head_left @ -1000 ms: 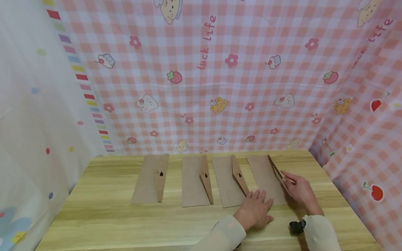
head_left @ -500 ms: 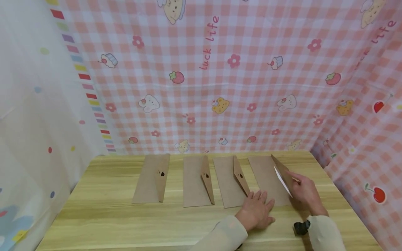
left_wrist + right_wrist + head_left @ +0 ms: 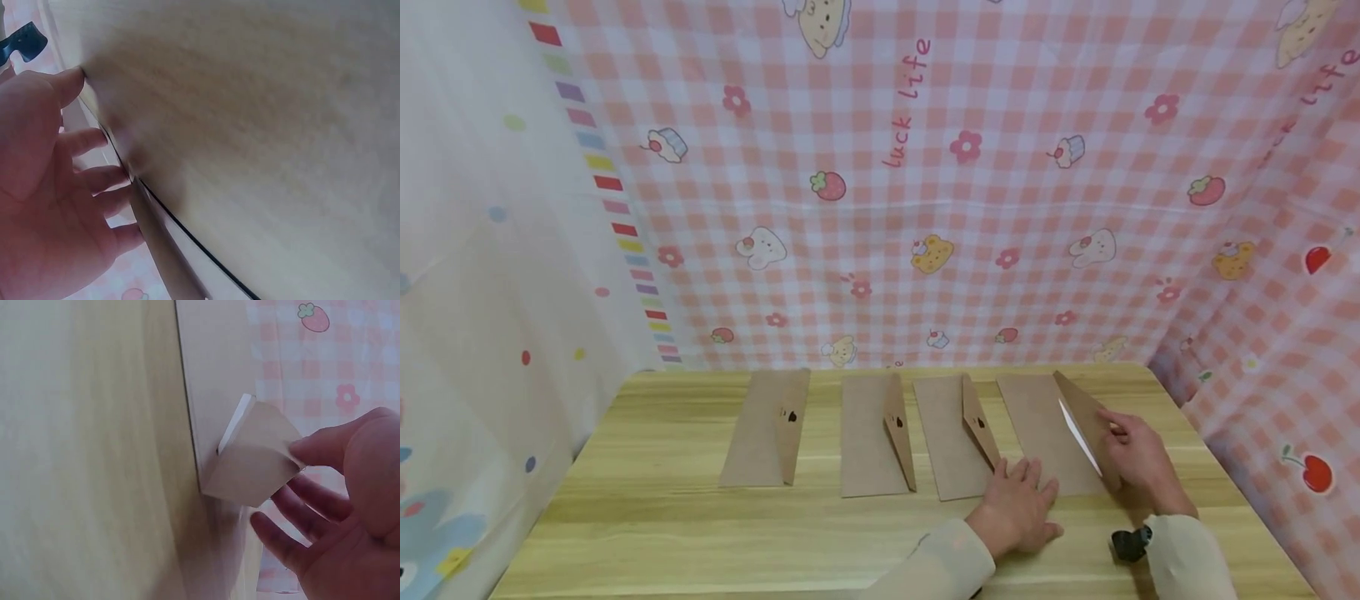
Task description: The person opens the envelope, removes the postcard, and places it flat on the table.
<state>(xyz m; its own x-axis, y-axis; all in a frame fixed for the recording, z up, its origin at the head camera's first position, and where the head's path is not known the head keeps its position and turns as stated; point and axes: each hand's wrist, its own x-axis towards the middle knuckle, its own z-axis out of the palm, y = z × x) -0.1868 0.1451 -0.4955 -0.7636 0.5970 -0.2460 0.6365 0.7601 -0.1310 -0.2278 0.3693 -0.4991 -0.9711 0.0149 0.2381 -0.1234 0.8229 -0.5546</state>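
While I operate from afar, row on desk (image 3: 662, 533) lists: leftmost envelope (image 3: 751, 437), second envelope (image 3: 863, 437), third envelope (image 3: 943, 437), rightmost envelope (image 3: 1037, 425); all brown. Right hand (image 3: 1138, 454): thumb and fingers pinching lifted flap (image 3: 1088, 419) of rightmost envelope; white edge (image 3: 1079, 437) showing at mouth. Left hand (image 3: 1013, 504): fingers spread, near lower end of third envelope; I cannot confirm contact. Progress, my judgement: one flap open, white content not drawn out; three others folded over, unopened.
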